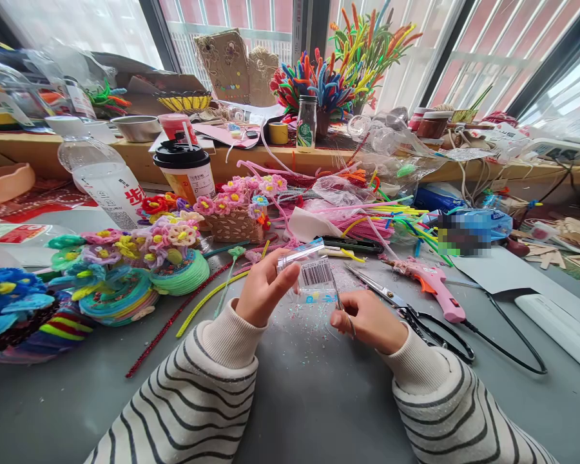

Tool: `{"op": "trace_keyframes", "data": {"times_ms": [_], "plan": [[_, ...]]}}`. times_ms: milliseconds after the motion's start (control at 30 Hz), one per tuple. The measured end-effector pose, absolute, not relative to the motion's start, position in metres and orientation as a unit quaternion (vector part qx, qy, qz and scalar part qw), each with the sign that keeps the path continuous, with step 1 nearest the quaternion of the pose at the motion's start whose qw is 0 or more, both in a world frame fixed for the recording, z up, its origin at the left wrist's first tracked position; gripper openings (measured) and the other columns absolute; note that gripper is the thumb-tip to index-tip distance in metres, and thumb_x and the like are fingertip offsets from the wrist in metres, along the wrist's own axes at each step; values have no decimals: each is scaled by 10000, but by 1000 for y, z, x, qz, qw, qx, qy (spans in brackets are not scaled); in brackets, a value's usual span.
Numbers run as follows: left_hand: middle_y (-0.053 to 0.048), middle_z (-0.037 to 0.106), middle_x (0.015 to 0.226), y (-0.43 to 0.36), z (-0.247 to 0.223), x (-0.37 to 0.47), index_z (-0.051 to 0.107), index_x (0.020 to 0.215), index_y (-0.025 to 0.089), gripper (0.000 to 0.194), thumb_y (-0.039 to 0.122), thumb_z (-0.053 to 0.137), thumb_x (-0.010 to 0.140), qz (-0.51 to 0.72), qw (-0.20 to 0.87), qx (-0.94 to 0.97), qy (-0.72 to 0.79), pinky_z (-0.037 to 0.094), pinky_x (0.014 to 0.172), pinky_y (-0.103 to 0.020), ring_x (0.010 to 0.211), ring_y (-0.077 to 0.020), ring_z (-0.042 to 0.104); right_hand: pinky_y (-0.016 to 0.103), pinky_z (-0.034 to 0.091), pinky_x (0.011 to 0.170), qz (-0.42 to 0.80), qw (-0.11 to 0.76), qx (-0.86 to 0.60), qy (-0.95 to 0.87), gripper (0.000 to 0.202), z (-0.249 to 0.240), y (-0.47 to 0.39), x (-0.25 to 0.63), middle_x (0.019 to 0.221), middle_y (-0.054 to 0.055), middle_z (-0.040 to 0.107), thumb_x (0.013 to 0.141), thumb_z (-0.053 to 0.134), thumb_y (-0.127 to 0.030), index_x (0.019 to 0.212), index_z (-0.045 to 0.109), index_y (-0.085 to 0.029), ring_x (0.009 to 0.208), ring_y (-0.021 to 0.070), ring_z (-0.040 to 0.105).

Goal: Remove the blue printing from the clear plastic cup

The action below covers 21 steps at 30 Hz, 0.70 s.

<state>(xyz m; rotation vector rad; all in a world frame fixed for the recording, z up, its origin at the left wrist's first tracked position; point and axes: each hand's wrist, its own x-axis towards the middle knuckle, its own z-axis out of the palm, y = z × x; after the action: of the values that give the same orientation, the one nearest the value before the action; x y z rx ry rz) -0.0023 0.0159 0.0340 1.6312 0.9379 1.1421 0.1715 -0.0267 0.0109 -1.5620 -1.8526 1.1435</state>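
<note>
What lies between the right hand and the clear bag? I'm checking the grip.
Nothing visible: the left hand holds the clear bag up, and the right hand pinches a thin pin reaching its lower edge.

The grey, smooth worktop (299,399), speckled with tiny coloured crumbs, carries steel scissors with black handles (406,309), a pink plastic glue gun (432,283) with its black cord, a long dark red fuzzy pipe cleaner (174,322), a yellow-green pipe cleaner (207,299), and coiled pipe-cleaner baskets topped with flowers (125,270) at left.
</note>
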Motion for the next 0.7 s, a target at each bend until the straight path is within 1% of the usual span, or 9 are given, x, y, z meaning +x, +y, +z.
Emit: {"op": "trace_keyframes", "data": {"times_ms": [133, 333, 467, 700], "plan": [[-32, 567, 648, 16, 34, -1, 593, 807, 125, 585, 667, 471, 622, 462, 448, 661, 386, 382, 492, -251, 520, -122, 489, 218, 280, 432, 421, 240, -567, -667, 639, 9, -27, 171, 422, -27, 380, 510, 389, -815, 424, 361, -183, 434, 83, 366], [-29, 563, 658, 16, 35, -1, 584, 800, 108, 600, 667, 470, 615, 450, 440, 670, 395, 399, 493, -248, 520, -114, 485, 206, 271, 414, 449, 262, -566, -640, 601, 6, -27, 170, 412, -33, 400, 502, 504, -750, 396, 350, -178, 420, 67, 354], [-19, 558, 613, 16, 34, -2, 580, 820, 98, 596, 651, 467, 630, 448, 438, 674, 392, 405, 499, -248, 523, -121, 497, 212, 281, 418, 449, 279, -577, -623, 591, 4, -27, 168, 404, -27, 433, 492, 537, -728, 379, 340, -182, 409, 67, 364], [3, 555, 553, 16, 31, -2, 578, 806, 108, 544, 621, 475, 656, 469, 462, 657, 367, 375, 486, -228, 481, -100, 483, 228, 283, 430, 422, 324, -587, -611, 594, -1, -25, 166, 365, -22, 417, 482, 548, -725, 355, 316, -193, 392, 69, 346]]}}
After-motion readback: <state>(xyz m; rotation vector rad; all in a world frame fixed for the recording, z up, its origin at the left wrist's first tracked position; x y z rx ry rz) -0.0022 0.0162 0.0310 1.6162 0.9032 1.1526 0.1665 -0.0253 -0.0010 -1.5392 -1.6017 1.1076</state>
